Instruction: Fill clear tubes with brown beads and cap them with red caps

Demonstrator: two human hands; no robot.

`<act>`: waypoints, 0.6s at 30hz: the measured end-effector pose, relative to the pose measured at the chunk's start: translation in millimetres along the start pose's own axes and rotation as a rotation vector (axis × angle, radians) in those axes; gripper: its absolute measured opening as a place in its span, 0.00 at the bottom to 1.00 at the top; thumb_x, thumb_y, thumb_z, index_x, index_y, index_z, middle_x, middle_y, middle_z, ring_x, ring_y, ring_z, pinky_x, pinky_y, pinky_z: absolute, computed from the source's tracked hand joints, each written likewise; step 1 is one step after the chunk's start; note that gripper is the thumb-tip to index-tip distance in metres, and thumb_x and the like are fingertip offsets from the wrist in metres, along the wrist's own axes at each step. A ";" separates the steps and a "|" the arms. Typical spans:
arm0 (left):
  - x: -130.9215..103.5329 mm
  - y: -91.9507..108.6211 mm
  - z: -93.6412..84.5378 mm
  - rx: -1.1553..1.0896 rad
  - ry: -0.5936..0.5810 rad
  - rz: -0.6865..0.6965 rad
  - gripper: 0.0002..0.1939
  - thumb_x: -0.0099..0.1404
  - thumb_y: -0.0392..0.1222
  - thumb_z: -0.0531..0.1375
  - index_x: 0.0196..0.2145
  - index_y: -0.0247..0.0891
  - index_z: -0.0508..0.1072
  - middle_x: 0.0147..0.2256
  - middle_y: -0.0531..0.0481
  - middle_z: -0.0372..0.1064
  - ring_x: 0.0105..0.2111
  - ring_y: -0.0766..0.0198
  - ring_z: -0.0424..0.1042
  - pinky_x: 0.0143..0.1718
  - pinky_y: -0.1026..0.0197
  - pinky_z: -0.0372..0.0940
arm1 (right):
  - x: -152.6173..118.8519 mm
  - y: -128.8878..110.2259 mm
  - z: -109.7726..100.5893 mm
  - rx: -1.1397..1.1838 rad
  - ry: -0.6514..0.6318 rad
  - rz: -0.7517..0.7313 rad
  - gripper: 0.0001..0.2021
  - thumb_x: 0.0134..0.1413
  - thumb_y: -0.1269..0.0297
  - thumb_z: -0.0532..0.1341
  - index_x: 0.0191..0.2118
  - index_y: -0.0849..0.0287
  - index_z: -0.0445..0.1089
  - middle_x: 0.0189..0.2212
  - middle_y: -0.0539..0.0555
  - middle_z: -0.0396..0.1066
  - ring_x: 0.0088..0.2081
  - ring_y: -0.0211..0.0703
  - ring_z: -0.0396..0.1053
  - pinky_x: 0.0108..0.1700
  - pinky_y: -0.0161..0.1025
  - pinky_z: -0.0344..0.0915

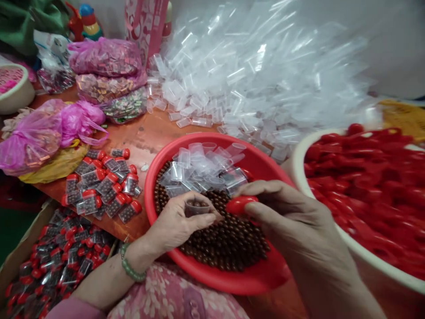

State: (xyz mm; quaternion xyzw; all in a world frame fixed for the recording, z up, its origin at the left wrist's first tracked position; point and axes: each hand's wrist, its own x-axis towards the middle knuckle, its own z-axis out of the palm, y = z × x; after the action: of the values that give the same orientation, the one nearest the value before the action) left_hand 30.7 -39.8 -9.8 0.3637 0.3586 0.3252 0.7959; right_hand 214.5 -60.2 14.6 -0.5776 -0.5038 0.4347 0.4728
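Cap (239, 205), glossy red, pinched in right hand (295, 217); left hand (179, 219) clamped on clear oval tube (197, 210) of brown beads (198, 204).

No text, label, brand, number or sign can be read on anything.

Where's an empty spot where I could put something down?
On the orange table, between the pink bags and the red bowl, behind the filled tubes. The bowl's lower right inside looks bare too, beside the brown balls. It's crowded behind the bowl with clear tubes, and the white tub is full of red pieces.
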 end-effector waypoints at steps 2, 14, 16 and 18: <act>0.4 1.2 -1.4 0.000 -0.031 -0.037 0.18 0.50 0.48 0.71 0.32 0.35 0.72 0.29 0.52 0.71 0.30 0.68 0.70 0.35 0.65 0.63 | -2.1 -0.6 8.3 0.066 0.040 -0.016 0.07 0.48 0.57 0.69 0.33 0.51 0.74 0.31 0.49 0.74 0.32 0.40 0.72 0.35 0.37 0.71; 3.0 14.8 -11.6 0.017 -0.172 -0.083 0.23 0.51 0.47 0.71 0.40 0.34 0.69 0.27 0.54 0.71 0.23 0.73 0.67 0.26 0.68 0.59 | -1.0 -5.7 38.2 -0.069 0.339 -0.112 0.07 0.53 0.57 0.66 0.37 0.52 0.76 0.33 0.51 0.77 0.35 0.46 0.74 0.42 0.45 0.72; 4.1 14.7 -13.0 0.011 -0.217 -0.101 0.24 0.52 0.46 0.70 0.42 0.35 0.68 0.29 0.53 0.71 0.22 0.73 0.67 0.26 0.67 0.60 | 2.2 -7.9 42.0 -0.053 0.347 -0.103 0.05 0.53 0.58 0.66 0.36 0.51 0.76 0.32 0.50 0.77 0.34 0.44 0.74 0.40 0.43 0.72; 5.6 14.4 -13.5 0.021 -0.245 -0.086 0.23 0.51 0.45 0.70 0.41 0.35 0.67 0.28 0.53 0.71 0.23 0.73 0.67 0.27 0.66 0.60 | 4.1 -9.0 45.8 -0.055 0.319 -0.110 0.04 0.53 0.60 0.66 0.35 0.52 0.76 0.31 0.49 0.77 0.34 0.43 0.74 0.39 0.40 0.72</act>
State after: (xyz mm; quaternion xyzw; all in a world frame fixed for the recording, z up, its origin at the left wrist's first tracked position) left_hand 19.1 -23.2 -6.4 0.3933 0.2772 0.2401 0.8431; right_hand 168.6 -50.8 15.4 -0.6235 -0.4650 0.2972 0.5538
